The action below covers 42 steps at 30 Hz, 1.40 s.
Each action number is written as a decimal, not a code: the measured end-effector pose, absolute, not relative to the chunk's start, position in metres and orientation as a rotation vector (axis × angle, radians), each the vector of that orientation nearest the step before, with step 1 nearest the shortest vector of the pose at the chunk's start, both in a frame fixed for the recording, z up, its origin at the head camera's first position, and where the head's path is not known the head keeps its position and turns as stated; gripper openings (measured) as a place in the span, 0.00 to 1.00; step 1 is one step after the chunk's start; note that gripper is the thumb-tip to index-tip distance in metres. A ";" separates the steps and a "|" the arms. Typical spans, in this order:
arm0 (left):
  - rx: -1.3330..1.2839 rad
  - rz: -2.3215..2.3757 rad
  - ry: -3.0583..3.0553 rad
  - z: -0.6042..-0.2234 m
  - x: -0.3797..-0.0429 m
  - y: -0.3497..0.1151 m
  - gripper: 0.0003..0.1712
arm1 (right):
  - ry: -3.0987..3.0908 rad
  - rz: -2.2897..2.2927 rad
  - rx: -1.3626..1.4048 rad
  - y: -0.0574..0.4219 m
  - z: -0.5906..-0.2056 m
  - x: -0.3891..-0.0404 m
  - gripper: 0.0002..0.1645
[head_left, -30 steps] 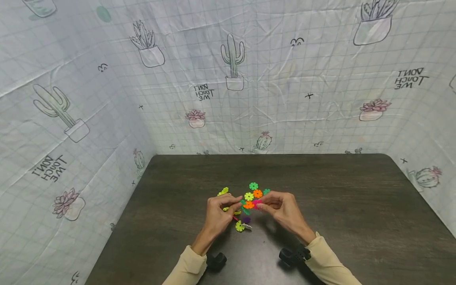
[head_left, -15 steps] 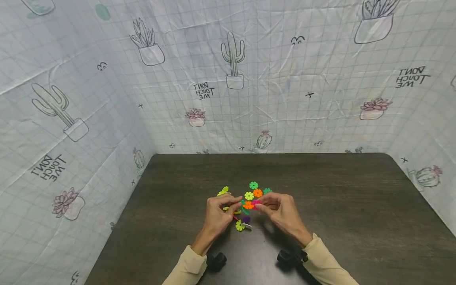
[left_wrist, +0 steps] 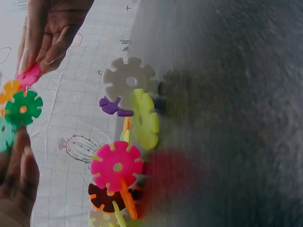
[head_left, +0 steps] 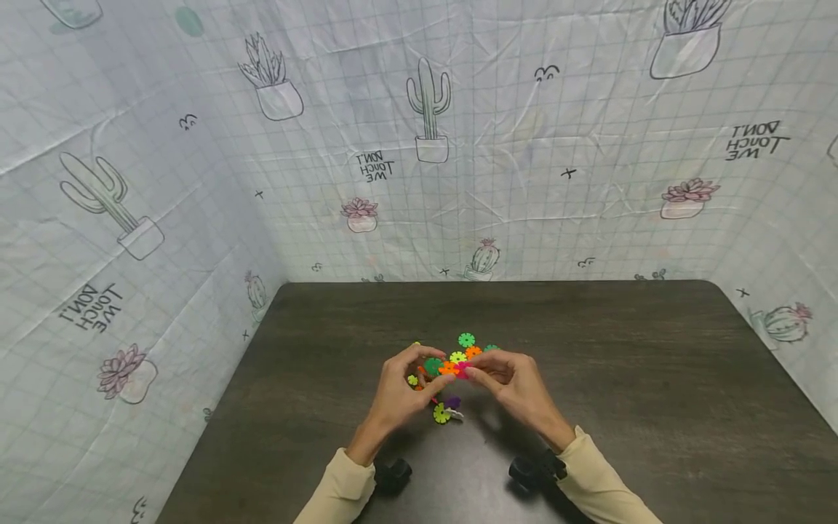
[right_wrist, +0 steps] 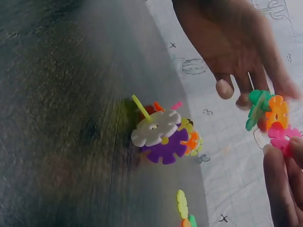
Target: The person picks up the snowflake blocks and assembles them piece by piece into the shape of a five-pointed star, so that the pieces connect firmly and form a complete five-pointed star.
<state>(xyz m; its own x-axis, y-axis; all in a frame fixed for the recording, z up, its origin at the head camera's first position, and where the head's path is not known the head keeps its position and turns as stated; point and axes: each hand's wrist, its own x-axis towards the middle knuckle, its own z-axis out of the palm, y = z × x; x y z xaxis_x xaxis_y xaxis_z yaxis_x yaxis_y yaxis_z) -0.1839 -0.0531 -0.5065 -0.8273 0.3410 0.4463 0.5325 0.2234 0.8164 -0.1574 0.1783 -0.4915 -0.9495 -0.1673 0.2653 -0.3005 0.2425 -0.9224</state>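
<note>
Small notched plastic discs, linked edge to edge, are held up between the two hands. In the head view a pink disc [head_left: 463,370] joins an orange disc [head_left: 449,368], with a green disc [head_left: 433,366] at its left. My right hand [head_left: 517,382] pinches the pink disc between thumb and fingers. My left hand [head_left: 401,386] has its thumb at the orange disc and its fingers spread around the green one. The right wrist view shows a second green disc [right_wrist: 253,117] stacked on this side, partly hidden by the left fingers [right_wrist: 225,89].
Below the hands lies a linked cluster with a yellow disc [head_left: 441,413], a purple disc [right_wrist: 165,147] and a white disc [left_wrist: 130,78]. Beyond stand a green disc [head_left: 466,340] and several others on the dark table [head_left: 622,407]. A cactus-print cloth [head_left: 511,145] walls the back and sides.
My left thumb and index finger have spread wider around the green disc, which now shows between them. The linked discs have shifted slightly left and up, and my right hand keeps pinching the pink disc.
</note>
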 end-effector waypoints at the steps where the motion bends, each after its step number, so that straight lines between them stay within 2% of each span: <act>1: -0.830 -1.651 -2.343 -0.506 -0.183 -0.053 0.18 | -2.382 1.818 0.461 0.177 -0.492 -0.157 0.06; 4: -0.810 -1.646 -2.393 -0.506 -0.183 -0.053 0.21 | -2.382 1.813 0.494 0.175 -0.492 -0.157 0.05; 10: -0.763 -1.697 -2.353 -0.505 -0.183 -0.057 0.19 | -2.380 1.831 0.529 0.171 -0.495 -0.158 0.08; 16: -0.687 -1.749 -2.303 -0.499 -0.183 -0.066 0.17 | -2.620 1.488 0.528 0.164 -0.505 -0.161 0.15; 24: -0.655 -1.879 -2.288 -0.494 -0.182 -0.076 0.18 | -2.815 1.196 0.766 0.150 -0.516 -0.157 0.22; 32: -0.605 -1.929 -2.272 -0.495 -0.182 -0.075 0.22 | -2.821 1.157 0.816 0.151 -0.516 -0.153 0.17; 42: -0.509 -1.948 -2.264 -0.495 -0.181 -0.070 0.22 | -2.827 1.312 0.743 0.160 -0.517 -0.151 0.11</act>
<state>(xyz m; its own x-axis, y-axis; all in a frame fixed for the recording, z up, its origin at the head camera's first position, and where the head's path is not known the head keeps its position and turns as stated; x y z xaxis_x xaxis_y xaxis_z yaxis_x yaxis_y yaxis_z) -0.1813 -0.0703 -0.4947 -0.9375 0.1786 0.2988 0.3221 0.1193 0.9392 -0.1512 0.1597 -0.5174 -0.8907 -0.4342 0.1346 -0.3832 0.5577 -0.7363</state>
